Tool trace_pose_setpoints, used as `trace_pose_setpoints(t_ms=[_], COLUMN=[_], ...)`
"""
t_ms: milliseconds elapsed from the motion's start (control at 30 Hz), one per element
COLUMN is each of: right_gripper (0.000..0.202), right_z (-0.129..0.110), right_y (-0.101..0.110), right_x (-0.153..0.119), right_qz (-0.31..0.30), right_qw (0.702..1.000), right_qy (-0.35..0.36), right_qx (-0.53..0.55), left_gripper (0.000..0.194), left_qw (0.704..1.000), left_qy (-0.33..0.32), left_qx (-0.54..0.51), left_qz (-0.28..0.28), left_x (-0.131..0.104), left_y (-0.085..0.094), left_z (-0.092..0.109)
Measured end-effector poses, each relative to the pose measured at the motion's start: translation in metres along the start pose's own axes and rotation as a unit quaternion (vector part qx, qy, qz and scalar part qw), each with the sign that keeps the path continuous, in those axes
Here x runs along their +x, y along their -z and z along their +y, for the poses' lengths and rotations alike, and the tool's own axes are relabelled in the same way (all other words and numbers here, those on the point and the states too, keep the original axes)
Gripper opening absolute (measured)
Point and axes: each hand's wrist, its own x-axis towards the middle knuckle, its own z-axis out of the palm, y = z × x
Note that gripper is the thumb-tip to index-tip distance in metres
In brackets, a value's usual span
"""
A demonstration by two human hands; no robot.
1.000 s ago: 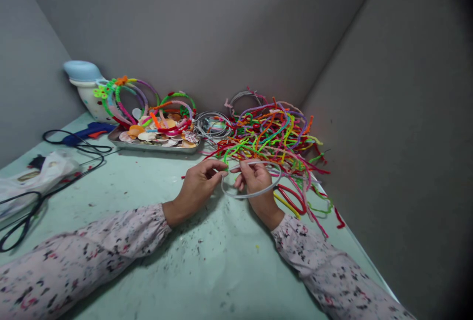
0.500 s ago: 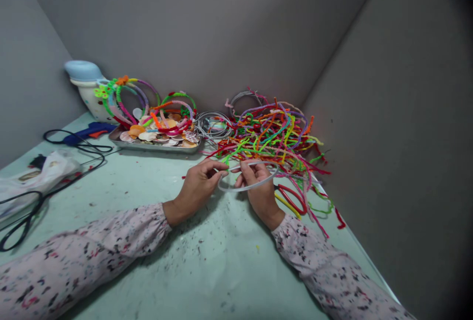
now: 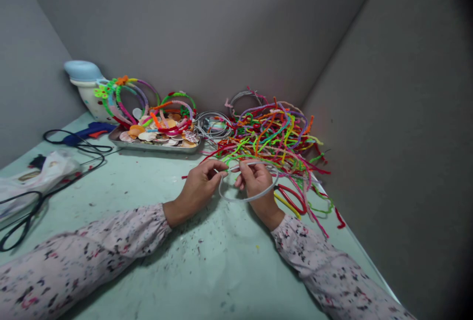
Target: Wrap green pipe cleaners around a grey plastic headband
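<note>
A thin pale grey ring [image 3: 236, 200], like a loop of wire or tubing, hangs between my two hands above the table. My left hand [image 3: 201, 184] is closed in a pinch at the ring's left side, where its end shows. A bit of green pipe cleaner lies by those fingertips; whether they grip it too I cannot tell. My right hand [image 3: 259, 184] pinches the ring's far side between thumb and fingers, and the loop passes in front of its palm. Just behind both hands spreads a tangled heap of coloured pipe cleaners [image 3: 273, 130].
Red-handled scissors [image 3: 293, 199] lie right of my right hand. A metal tray [image 3: 158, 148] holds shells and pipe-cleaner-wrapped hoops [image 3: 138, 98]. Coiled grey wire [image 3: 213, 125] sits beside it. Leftward are a blue-lidded container [image 3: 88, 91], a black cable [image 3: 98, 155] and a plastic bag [image 3: 55, 170].
The ring has tilted, its near edge dropping lower. The green pipe cleaner at my left fingertips shows less than before. Both hands stay nearly in place.
</note>
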Motion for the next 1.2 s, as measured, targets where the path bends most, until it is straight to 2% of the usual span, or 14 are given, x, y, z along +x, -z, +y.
trace_pose_setpoints(t_ms=[367,600,933,1200], right_gripper=[0.021,0.019,0.021,0.02], right_z=[-0.005,0.001,0.004,0.006], right_y=[-0.001,0.003,0.003,0.002], right_x=[0.0,-0.001,0.0,0.001], right_qz=[0.009,-0.005,0.004,0.012], right_qw=[1.0,1.0,1.0,1.0], right_qy=[0.001,0.016,0.019,0.016], right_qx=[-0.01,-0.019,-0.023,-0.02], left_gripper=[0.017,0.015,0.012,0.013], left_qw=[0.999,1.0,0.999,0.999], left_qy=[0.014,0.005,-0.021,0.003], left_qx=[-0.028,-0.001,0.012,-0.021], left_qz=[0.013,0.005,-0.021,-0.047], left_x=[0.0,0.0,-0.001,-0.001], left_y=[0.0,0.0,0.001,-0.001], left_z=[-0.002,-0.001,-0.002,0.0])
